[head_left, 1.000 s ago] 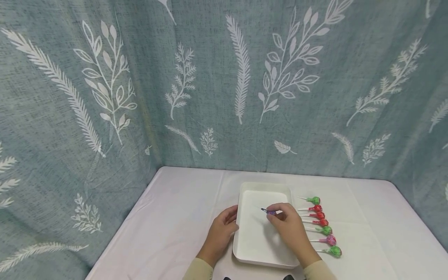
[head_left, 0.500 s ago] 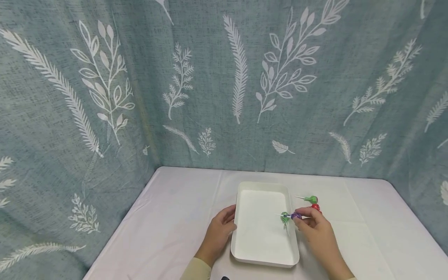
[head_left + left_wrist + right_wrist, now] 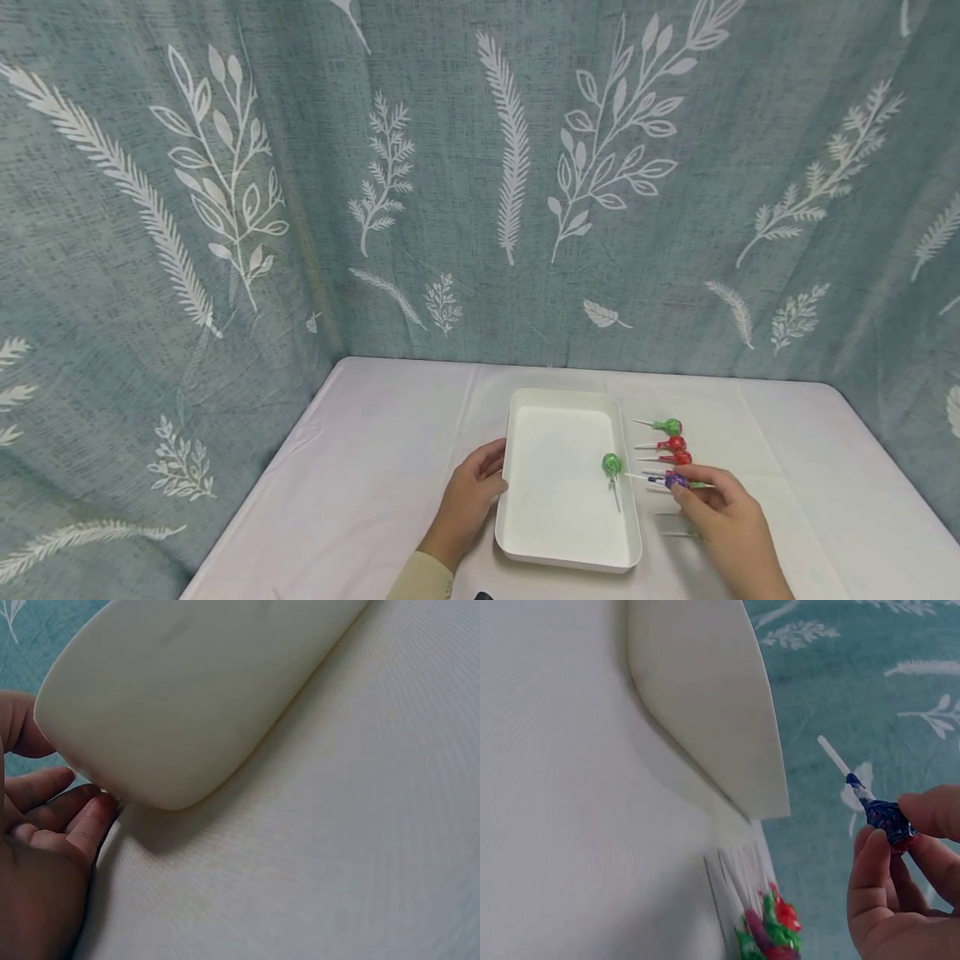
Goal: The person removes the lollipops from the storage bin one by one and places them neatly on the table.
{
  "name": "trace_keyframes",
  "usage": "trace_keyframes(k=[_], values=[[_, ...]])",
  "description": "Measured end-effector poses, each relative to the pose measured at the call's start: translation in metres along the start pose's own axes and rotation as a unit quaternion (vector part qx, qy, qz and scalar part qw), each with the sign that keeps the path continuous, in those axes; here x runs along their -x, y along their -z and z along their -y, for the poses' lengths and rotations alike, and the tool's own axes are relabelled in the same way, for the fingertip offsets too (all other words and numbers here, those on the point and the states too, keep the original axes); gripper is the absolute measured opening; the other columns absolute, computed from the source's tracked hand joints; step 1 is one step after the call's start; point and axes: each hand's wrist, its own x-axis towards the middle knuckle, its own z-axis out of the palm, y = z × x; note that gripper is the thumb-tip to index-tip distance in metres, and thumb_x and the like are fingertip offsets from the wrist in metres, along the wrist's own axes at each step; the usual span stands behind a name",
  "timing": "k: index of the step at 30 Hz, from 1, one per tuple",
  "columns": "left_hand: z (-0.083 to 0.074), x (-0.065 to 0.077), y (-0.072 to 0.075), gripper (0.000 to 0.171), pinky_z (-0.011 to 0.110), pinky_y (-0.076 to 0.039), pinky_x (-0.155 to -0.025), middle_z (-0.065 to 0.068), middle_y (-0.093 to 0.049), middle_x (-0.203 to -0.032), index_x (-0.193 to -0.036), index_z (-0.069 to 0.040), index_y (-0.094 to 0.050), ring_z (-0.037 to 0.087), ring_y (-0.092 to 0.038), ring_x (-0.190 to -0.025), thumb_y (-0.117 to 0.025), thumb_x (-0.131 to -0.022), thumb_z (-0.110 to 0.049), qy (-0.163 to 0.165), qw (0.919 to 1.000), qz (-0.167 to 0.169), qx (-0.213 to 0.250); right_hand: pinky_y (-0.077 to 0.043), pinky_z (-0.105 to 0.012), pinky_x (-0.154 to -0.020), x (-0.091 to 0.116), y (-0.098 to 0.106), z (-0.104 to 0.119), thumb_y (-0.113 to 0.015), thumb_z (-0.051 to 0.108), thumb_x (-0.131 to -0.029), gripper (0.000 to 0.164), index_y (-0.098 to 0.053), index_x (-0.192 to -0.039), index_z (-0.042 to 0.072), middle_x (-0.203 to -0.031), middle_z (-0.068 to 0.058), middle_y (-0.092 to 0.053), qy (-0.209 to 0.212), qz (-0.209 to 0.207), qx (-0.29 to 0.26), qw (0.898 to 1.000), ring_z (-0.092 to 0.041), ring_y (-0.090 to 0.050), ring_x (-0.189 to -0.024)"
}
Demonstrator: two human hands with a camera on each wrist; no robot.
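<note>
My right hand pinches a purple-wrapped lollipop by its candy end, its white stick pointing left. The right wrist view shows thumb and fingers closed on the blue-purple wrapper. The held lollipop is over a row of lollipops on the table, right of a shallow white tray. Inside the tray a green lollipop lies near the right wall. My left hand rests against the tray's left side, its fingers at the outer wall in the left wrist view.
A green lollipop is at the back of the row, then red lollipops. My right hand hides several candy ends farther forward; their sticks show. A white cloth covers the table, and a teal leaf-patterned curtain hangs behind.
My right hand has moved from over the tray to the right with the purple lollipop, over the row. The green lollipop in the tray has come into sight. The left hand stays at the tray.
</note>
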Motion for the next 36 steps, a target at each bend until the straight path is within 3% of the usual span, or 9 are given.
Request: trace_keyframes(k=[9, 18, 28, 36], values=[[0.001, 0.0, 0.001, 0.068, 0.047, -0.048, -0.117, 0.02, -0.058, -0.154, -0.156, 0.005, -0.051, 0.038, -0.055, -0.143, -0.059, -0.089, 0.001, -0.002, 1.0, 0.002, 0.001, -0.057, -0.025, -0.074, 0.005, 0.022, -0.017, -0.072, 0.033, -0.107, 0.054, -0.06, -0.147, -0.001, -0.11, -0.009, -0.078, -0.06, 0.023, 0.011, 0.998, -0.016, -0.07, -0.095], [-0.001, 0.002, 0.0, 0.069, 0.048, -0.047, -0.118, 0.02, -0.058, -0.155, -0.156, 0.005, -0.051, 0.038, -0.055, -0.143, -0.06, -0.088, 0.001, 0.001, 1.0, -0.002, -0.002, -0.056, -0.027, -0.068, 0.007, 0.04, -0.044, -0.08, 0.03, -0.1, 0.053, -0.065, -0.139, -0.004, -0.099, -0.003, -0.078, -0.109, 0.026, 0.003, 0.994, -0.018, -0.071, -0.09], [-0.004, 0.001, -0.004, 0.069, 0.053, -0.045, -0.119, 0.017, -0.058, -0.155, -0.157, 0.001, -0.052, 0.037, -0.055, -0.144, -0.06, -0.089, 0.0, 0.019, 0.9988, -0.032, -0.034, -0.059, -0.035, -0.07, 0.004, 0.05, -0.056, -0.083, 0.019, -0.097, 0.038, -0.071, -0.125, -0.003, -0.108, -0.006, -0.074, -0.092, 0.085, 0.056, 0.991, -0.021, -0.07, -0.089], [-0.01, -0.012, -0.012, 0.067, 0.056, -0.043, -0.12, 0.019, -0.056, -0.157, -0.158, 0.001, -0.051, 0.038, -0.053, -0.145, -0.059, -0.092, -0.003, 0.018, 0.9963, -0.055, -0.063, -0.059, -0.037, -0.072, 0.003, 0.055, -0.056, -0.083, 0.02, -0.096, 0.032, -0.072, -0.118, 0.001, -0.109, -0.005, -0.072, -0.091, 0.101, 0.094, 0.986, -0.021, -0.069, -0.088]])
